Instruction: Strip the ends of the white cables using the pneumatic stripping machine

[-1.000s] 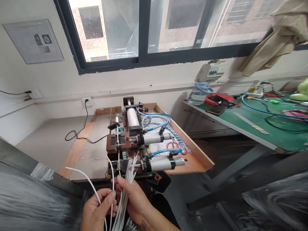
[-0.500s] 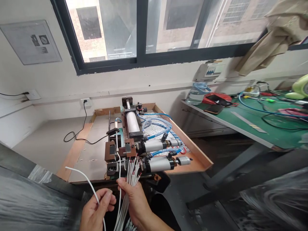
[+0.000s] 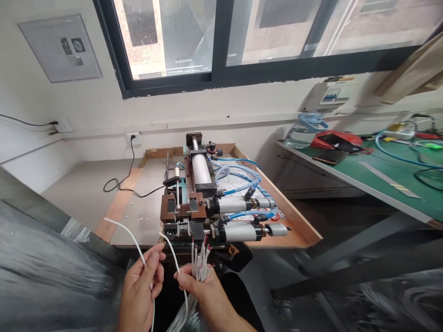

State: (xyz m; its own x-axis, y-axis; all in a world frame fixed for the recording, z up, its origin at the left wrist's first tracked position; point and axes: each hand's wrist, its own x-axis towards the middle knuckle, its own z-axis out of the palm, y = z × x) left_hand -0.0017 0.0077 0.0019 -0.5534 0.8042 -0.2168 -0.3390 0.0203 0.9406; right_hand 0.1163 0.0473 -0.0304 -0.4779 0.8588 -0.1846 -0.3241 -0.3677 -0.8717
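My left hand (image 3: 143, 281) is closed on a single white cable (image 3: 129, 233), whose free end curves up to the left. In my right hand (image 3: 207, 295) is a bundle of white cables (image 3: 199, 263) with reddish tips pointing up. Between that hand's thumb and finger, another white cable (image 3: 171, 249) stands apart from the bundle, its end bent toward the left. Just beyond both hands sits a pneumatic machine (image 3: 183, 207) with brown clamp blocks and silver cylinders; neither hand touches it.
The machine stands on a wooden-edged bench (image 3: 302, 223) with blue hoses (image 3: 242, 177) and a black power cord (image 3: 131, 170). At the right, a green table (image 3: 367, 184) holds a water jug (image 3: 301, 131), a red bag and a phone. Wrapped material (image 3: 51, 263) is at the left.
The single cable at my right hand has come away from the machine's clamp area and dropped lower. My right hand has moved slightly down with the bundle. The whole view has shifted.
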